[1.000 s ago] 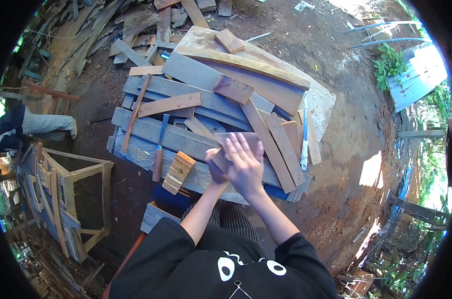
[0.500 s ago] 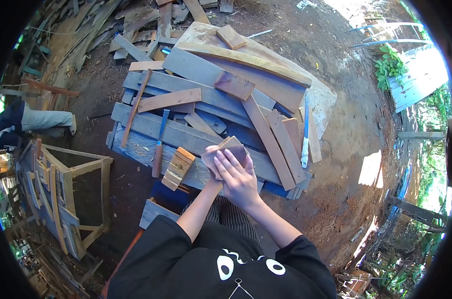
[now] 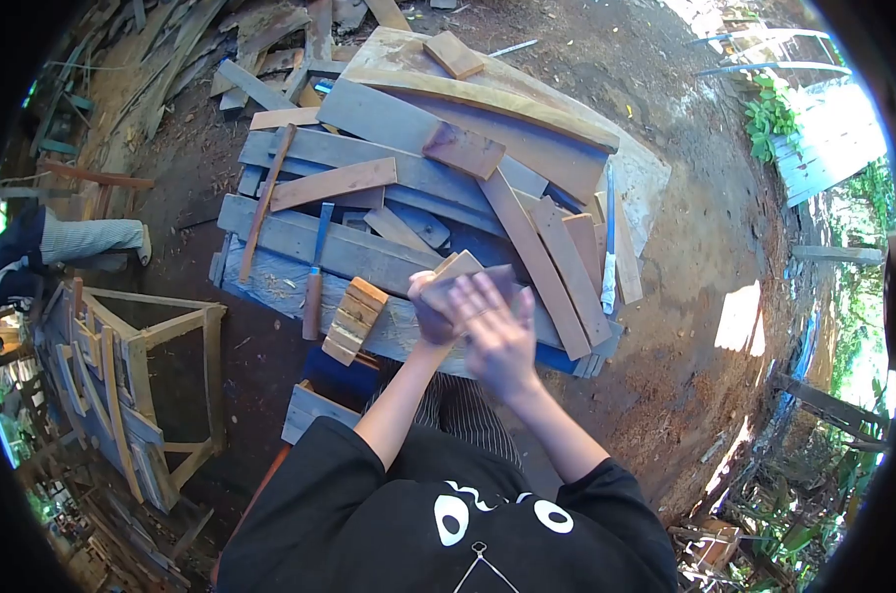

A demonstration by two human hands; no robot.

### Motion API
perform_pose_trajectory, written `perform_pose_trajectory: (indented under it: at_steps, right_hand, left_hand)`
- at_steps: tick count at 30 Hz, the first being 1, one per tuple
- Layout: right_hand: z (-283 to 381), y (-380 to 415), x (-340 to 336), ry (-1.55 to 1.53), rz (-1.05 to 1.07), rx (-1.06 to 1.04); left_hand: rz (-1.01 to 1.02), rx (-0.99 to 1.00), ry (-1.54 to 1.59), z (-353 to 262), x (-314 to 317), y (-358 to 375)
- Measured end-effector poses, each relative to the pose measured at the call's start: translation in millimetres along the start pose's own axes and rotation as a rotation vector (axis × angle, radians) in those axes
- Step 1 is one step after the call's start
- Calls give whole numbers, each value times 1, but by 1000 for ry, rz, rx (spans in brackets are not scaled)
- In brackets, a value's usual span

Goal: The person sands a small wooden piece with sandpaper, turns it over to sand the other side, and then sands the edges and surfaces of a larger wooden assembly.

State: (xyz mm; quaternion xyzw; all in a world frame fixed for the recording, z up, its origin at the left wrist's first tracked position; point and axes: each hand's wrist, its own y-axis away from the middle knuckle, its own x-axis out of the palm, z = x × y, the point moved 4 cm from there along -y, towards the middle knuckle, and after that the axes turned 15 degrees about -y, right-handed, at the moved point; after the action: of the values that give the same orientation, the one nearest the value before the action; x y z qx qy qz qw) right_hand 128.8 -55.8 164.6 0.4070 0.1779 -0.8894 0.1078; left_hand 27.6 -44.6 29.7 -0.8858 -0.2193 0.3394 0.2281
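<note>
Above the near edge of the bench, my left hand (image 3: 435, 314) is wrapped round a small wooden block (image 3: 458, 267). My right hand (image 3: 494, 331) presses a dark brown sheet (image 3: 502, 282), which looks like sandpaper, against the block; its fingers are extended and blurred. Left of my hands a striped wooden block (image 3: 355, 321) rests on the bench's near edge. Beside it lies a chisel (image 3: 313, 301) with a wooden handle and blue blade. A reddish-brown block (image 3: 464, 150) sits on the boards farther back.
Grey and brown boards (image 3: 369, 252) cover the bench. A blue and white tool (image 3: 609, 247) lies at its right. A wooden frame (image 3: 211, 376) stands on the left, with another person's striped leg (image 3: 92, 239) behind it. Scrap wood (image 3: 260, 49) is piled at the back.
My right hand has moved right and slightly down with the dark sheet, uncovering more of the block. My left hand still holds the block, and the view has shifted slightly.
</note>
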Motion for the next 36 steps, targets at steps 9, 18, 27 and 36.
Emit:
perform_pose_trajectory:
  at_steps: [9, 18, 27, 36]
  right_hand:
    - [16, 19, 14, -57, 56, -82]
    - [29, -5, 26, -63, 33, -87]
    - [-47, -14, -26, 59, -259, 278]
    - [-102, 51, -46, -481, -618, 629]
  left_hand:
    - [677, 233, -946, 6, 37, 17]
    - [136, 54, -920, -60, -4, -17]
    - [-5, 59, -37, -4, -1, -9]
    - [298, -543, -66, -20, -2, -88]
